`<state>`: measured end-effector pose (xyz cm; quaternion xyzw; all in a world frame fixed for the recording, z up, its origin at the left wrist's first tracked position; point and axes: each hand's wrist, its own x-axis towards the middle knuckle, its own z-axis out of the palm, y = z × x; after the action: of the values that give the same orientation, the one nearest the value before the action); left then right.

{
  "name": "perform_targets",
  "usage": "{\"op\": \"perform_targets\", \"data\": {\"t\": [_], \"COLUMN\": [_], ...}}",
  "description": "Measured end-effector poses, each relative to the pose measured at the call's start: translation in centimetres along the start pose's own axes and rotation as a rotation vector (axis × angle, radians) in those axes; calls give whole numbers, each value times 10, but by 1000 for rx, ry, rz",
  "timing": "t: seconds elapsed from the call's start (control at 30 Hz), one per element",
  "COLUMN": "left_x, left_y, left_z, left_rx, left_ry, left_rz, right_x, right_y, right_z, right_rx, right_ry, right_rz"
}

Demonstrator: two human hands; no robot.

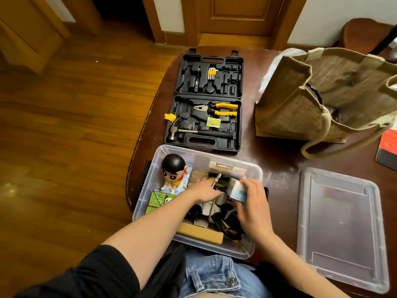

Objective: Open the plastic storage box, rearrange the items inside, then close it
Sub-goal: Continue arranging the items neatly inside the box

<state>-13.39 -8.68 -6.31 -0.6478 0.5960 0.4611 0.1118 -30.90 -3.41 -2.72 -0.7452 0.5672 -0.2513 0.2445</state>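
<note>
So the right hand (251, 203) has its fingers curled round a small white-and-grey box (238, 191) with digits printed on it, pinching it by its sides and holding it tilted just above the jumble in the middle of the clear plastic storage box (150, 168). The left hand (204, 190) is down inside the storage box too, fingers fairly flat and resting on the stuff there, right beside a white cable tie (216, 181); whether it's actually gripping anything is hard to tell, it looks more like pressing. The storage box sits low centre of the frame at the near edge of the dark table (279, 164), lid off, its long axis running from lower right up toward upper left-ish, slightly skewed. The clear lid (341, 229) lies flat on the table at lower right, well apart from the box. Inside, a black-haired cartoon figurine (173, 171) stands upright in the far left corner, with green patterned cubes (160, 200) just in front of it, a wooden block (199, 232) along the near wall and black cables (227, 220) under the right hand. Behind the box there's an open black tool case (206, 100) with yellow-handled pliers (219, 109) and a hammer (189, 131), and a jute bag (311, 93) at upper right.
</note>
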Motion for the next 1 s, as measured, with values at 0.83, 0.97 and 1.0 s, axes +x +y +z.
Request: {"op": "perform_targets", "data": {"t": [0.83,0.97,1.0], "left_x": [4,-5,-7], "left_y": [-2,-5,-6], "left_z": [-21,-20,-19], "left_rx": [-45,-26,-40], "left_ry": [-96,-116,-117], "left_rz": [109,149,150], "right_x": [10,18,19], "right_y": [-6,-10,-12], "right_z": [-16,-15,-13], "right_rx": [45,-27,-31], "right_ry": [13,-18,-36], "right_rz": [65,34,32]}}
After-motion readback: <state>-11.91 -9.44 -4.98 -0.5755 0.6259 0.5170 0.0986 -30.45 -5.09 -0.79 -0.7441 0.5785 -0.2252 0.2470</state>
